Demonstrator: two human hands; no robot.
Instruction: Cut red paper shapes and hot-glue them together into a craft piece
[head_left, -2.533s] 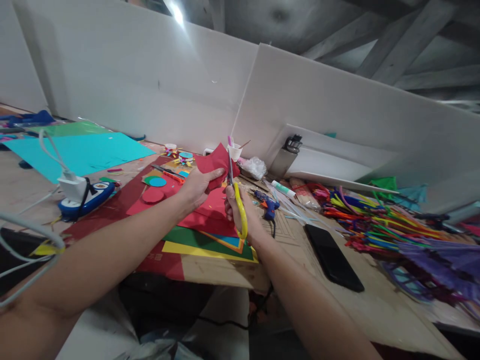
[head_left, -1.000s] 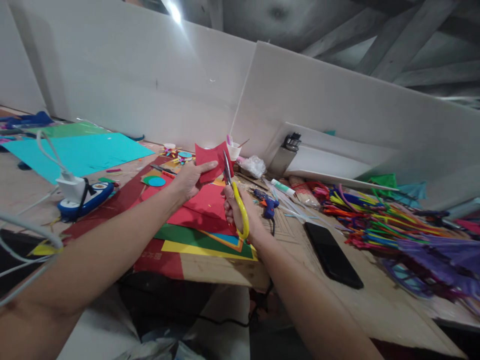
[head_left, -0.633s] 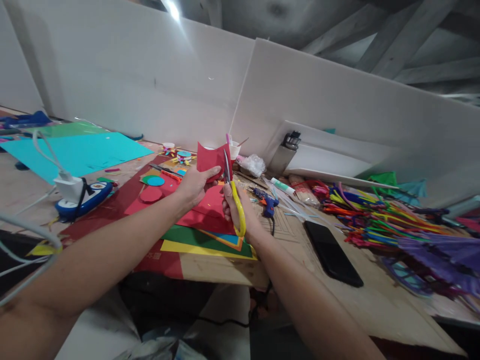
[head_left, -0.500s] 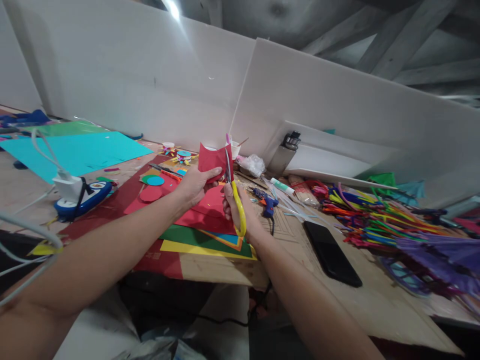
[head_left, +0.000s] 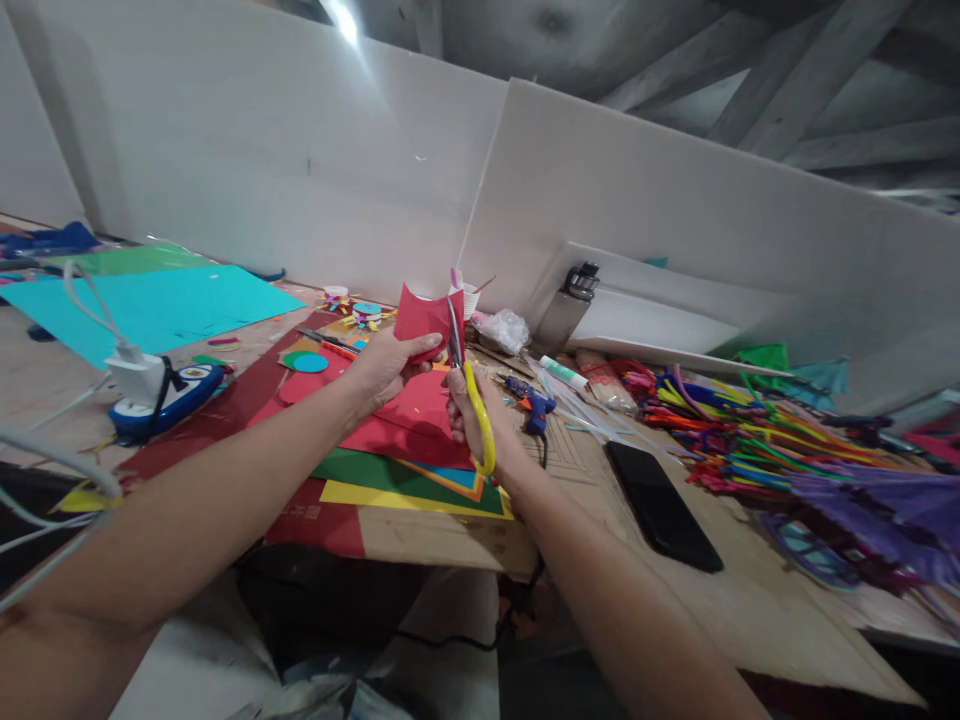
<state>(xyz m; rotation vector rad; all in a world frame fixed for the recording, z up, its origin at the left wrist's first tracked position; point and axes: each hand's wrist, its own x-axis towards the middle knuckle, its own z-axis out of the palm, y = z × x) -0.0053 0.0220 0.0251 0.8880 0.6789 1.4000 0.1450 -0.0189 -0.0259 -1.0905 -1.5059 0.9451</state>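
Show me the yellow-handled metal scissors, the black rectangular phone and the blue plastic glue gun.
Yellow-handled metal scissors [head_left: 486, 430]: head view, on the handle.
Black rectangular phone [head_left: 664, 508]: head view, upper face.
Blue plastic glue gun [head_left: 537, 404]: head view, on the body.

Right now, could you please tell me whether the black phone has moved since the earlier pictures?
No, the black phone lies at the same place on the cardboard, to the right of the blue glue gun.

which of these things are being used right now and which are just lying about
In use:
- red paper, held in the left hand
- yellow-handled scissors, held in the right hand, blades at the paper

Lying about, it seems:
- black phone
- blue glue gun
- glue stick
- pipe cleaners
- teal sheet
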